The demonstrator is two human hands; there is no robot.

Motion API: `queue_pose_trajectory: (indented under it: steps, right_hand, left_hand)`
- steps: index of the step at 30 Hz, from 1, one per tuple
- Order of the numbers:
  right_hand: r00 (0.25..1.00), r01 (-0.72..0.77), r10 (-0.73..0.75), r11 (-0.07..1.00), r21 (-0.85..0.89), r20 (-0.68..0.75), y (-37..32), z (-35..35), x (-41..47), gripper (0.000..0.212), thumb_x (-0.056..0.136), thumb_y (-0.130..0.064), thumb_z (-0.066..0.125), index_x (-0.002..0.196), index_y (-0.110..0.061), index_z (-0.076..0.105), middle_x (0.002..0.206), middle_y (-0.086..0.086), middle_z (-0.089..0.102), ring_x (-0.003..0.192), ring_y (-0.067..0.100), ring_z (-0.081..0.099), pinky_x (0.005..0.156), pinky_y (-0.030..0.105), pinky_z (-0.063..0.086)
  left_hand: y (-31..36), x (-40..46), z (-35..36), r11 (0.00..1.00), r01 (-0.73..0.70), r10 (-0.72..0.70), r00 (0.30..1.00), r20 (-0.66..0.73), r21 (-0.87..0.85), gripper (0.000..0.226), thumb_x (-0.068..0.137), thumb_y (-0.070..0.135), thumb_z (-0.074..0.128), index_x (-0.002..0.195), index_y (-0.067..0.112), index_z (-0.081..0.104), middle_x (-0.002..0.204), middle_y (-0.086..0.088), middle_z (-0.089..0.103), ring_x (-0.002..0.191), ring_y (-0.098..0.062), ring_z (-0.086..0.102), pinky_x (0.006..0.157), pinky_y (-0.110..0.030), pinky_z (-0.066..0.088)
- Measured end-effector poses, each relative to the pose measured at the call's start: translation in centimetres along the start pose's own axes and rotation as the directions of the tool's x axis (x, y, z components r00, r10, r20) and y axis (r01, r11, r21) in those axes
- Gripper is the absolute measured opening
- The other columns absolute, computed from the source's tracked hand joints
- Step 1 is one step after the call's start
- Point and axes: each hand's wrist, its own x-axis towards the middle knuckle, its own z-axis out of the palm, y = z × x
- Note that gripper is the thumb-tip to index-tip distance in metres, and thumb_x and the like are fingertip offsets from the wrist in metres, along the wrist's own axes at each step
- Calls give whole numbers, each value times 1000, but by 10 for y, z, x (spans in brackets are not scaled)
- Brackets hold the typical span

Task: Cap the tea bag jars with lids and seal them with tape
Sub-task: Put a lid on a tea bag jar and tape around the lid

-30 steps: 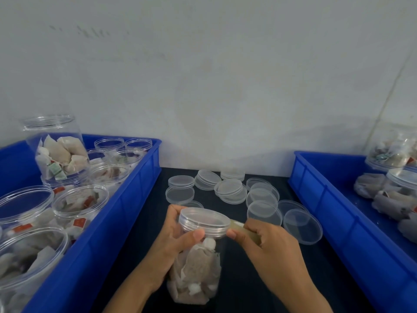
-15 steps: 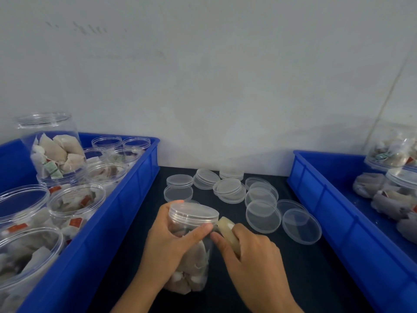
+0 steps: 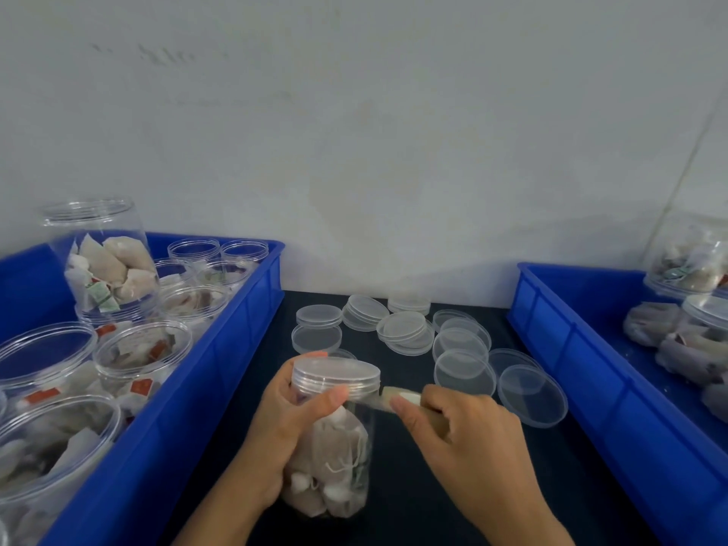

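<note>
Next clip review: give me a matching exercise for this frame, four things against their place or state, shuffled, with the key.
Things:
1. capped jar
2. tape roll
3. loose lids
4. open jars

Places or states:
A. standing in the left blue bin
B. gripped by the left hand
C. lying on the dark table
D. held by the right hand next to the jar's lid

Pairs: 1-B, 2-D, 3-C, 4-A

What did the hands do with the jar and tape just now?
The right hand pulled the tape roll away to the right from the jar, near its lid. The left hand kept gripping the jar. The spare lids stayed put.
</note>
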Motion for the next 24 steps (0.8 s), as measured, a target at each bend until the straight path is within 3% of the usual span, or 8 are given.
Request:
queue_pose_trajectory:
  steps: [4, 11, 18, 24]
  right_hand:
    - [999, -47, 47, 999, -21, -7, 10, -4, 3, 72, 68, -84, 12, 68, -24, 52, 56, -7, 54, 53, 9, 51, 55, 22, 44]
    - [998, -47, 46, 998, -29, -35, 12, 1, 5, 73, 67, -84, 10, 75, -27, 53, 60, -7, 56, 58, 7, 54, 59, 22, 48]
    - [992, -40, 35, 998, -42, -122, 11, 11, 4, 82, 69, -90, 0, 69, -25, 50, 54, -5, 51, 52, 11, 51, 53, 23, 44]
    - [985, -39, 28, 998, -57, -172, 9, 17, 2, 72, 74, -86, 7, 63, -27, 47, 48, -9, 46, 44, 7, 46, 45, 20, 36]
  left_hand:
    - [2, -1, 2, 999, -5, 1, 997, 83, 42, 109, 26, 63, 88, 123, 22, 57, 110, 3, 72, 102, -12, 68, 84, -27, 48]
    - [1, 1, 1, 1000, 15, -18, 995, 99, 24, 115, 22, 65, 88, 122, 17, 57, 108, -1, 72, 102, -16, 68, 90, -34, 48]
    - [-1, 0, 0, 999, 46, -47, 990, 133, 6, 116, 23, 66, 88, 121, 13, 56, 105, -3, 72, 99, -18, 68, 85, -32, 50]
    - [-1, 0, -1, 996, 86, -81, 983, 163, -27, 120, 22, 65, 89, 123, 12, 52, 106, -3, 72, 97, -17, 69, 75, -25, 54]
